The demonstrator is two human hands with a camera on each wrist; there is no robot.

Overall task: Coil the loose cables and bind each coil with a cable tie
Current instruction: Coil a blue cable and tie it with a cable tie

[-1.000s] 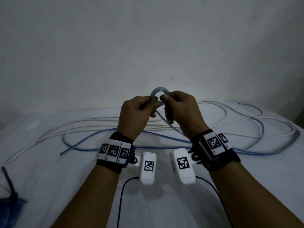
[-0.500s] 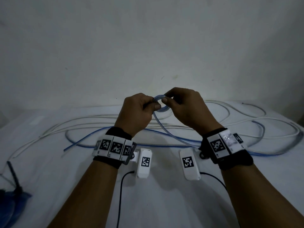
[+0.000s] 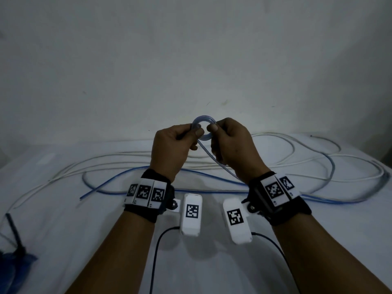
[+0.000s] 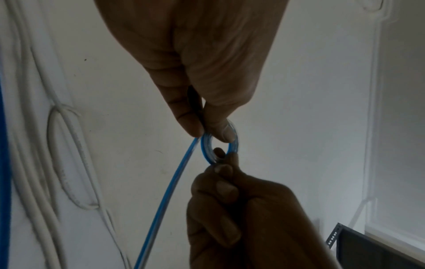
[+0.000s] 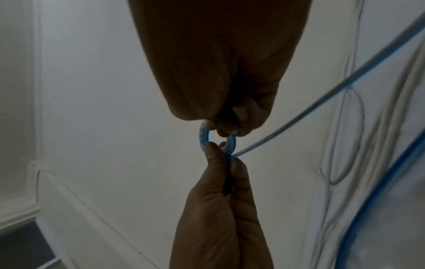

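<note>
The head view takes in the whole white-covered worktop [image 3: 63, 240], with the loose white cables [image 3: 318, 158] and the long run of blue cable [image 3: 212, 190] spread across its far half, and a dark cable tie [image 3: 13, 232] lying at its left edge; the wrist views cannot show that spread, but they bring the fingers close. Both hands are raised above the worktop, knuckles up, meeting in front of the wall. The left hand [image 3: 171, 149] has its grip narrow, thumb and forefinger pinching the left side of a small coil [image 3: 203, 130] of translucent blue cable; the left wrist view shows the thumb tip [image 4: 226, 132] pressed flat on the ring. The right hand [image 3: 231, 145] pinches the opposite side of the same coil, its remaining fingers curled under; the right wrist view shows that pinch at the ring's top [image 5: 208, 125]. The coil is a tight ring of a few turns, held upright between the two hands. From it one strand of the blue cable drops between the wrists to the worktop.
</note>
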